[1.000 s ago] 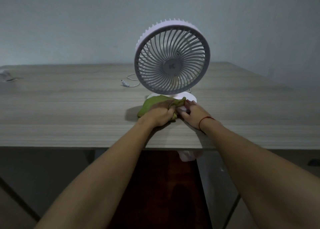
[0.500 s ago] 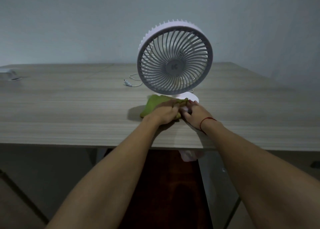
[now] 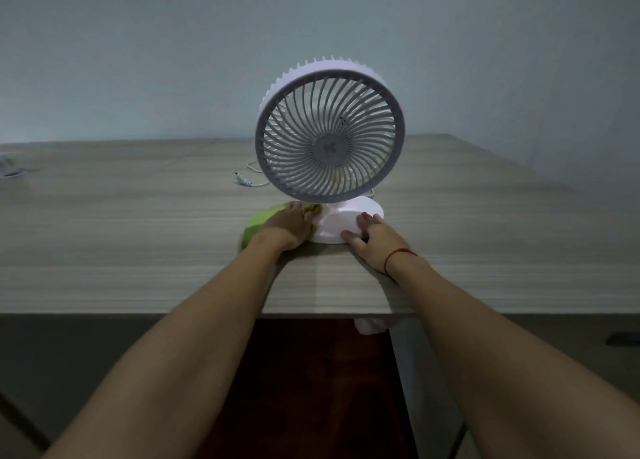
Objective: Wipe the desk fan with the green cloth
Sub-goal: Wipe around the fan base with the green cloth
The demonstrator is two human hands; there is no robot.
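Note:
A white desk fan with a round grey grille stands upright on a wooden desk, on a round white base. The green cloth lies bunched on the desk against the left side of the base. My left hand presses down on the cloth, covering most of it. My right hand grips the front right rim of the base, thumb at the front edge and fingers on top. A red string circles my right wrist.
A thin white cable with a plug lies on the desk behind and left of the fan. A small pale object sits at the far left edge. The desk's front edge runs just below my forearms.
My hands have parted. The right hand slid right along the base rim, uncovering the white base. The left hand and cloth shifted to the base's left side.

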